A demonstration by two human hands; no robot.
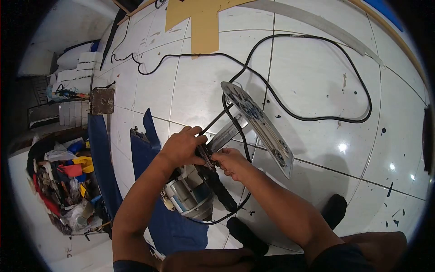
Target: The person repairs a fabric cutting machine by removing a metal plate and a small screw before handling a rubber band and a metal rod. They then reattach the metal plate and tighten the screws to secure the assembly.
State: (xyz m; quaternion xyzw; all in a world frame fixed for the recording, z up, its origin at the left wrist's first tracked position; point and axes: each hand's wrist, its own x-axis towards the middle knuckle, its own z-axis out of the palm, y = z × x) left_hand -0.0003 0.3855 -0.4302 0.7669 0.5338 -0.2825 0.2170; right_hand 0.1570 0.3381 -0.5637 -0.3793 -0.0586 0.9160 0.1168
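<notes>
Just Below Centre Frame, a Corded Machine (186, 192)

We see the left hand (182, 146) gripping its neck; the right hand (232, 163) curls narrow beside it, and we cannot tell what it pinches. Right of centre, a metal plate (262, 129) tilts; at upper right, black cable (294, 35) loops over white tiles (317, 81).

Bare forearms (281, 195) converge; left hand (181, 146) arched downward, right hand (231, 163) beside it, fingers (221, 157) curled

Short dark-navy fabric sleeves (136, 266), bare left hand (182, 146), bare right hand (232, 163), plain black round-toed cloth socks (247, 236).
</notes>
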